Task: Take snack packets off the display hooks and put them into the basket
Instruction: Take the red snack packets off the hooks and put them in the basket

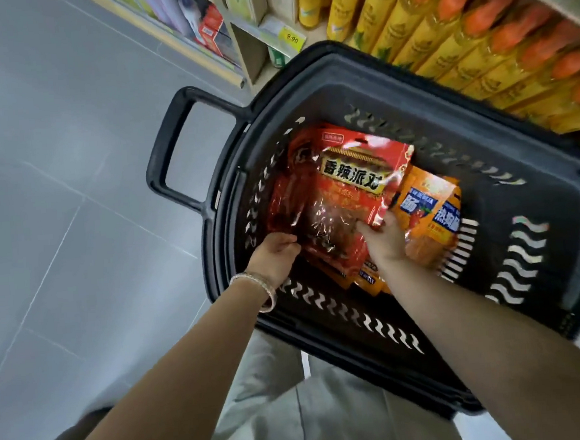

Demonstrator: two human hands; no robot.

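A black plastic basket (500,109) with slotted walls stands on the floor below me. Inside it lie red snack packets (345,195) and orange snack packets (428,210). My left hand (277,255), a bracelet on its wrist, grips the near left corner of a red packet. My right hand (384,239) holds the lower right edge of the top red packet, just above the orange ones. Both hands are down inside the basket. No display hooks are in view.
The basket's pull handle (170,149) sticks out to the left over grey floor tiles (57,201). A shelf of yellow bottles with orange caps (456,19) runs along the upper right. A lower shelf with boxes and a price tag (291,39) is at top centre.
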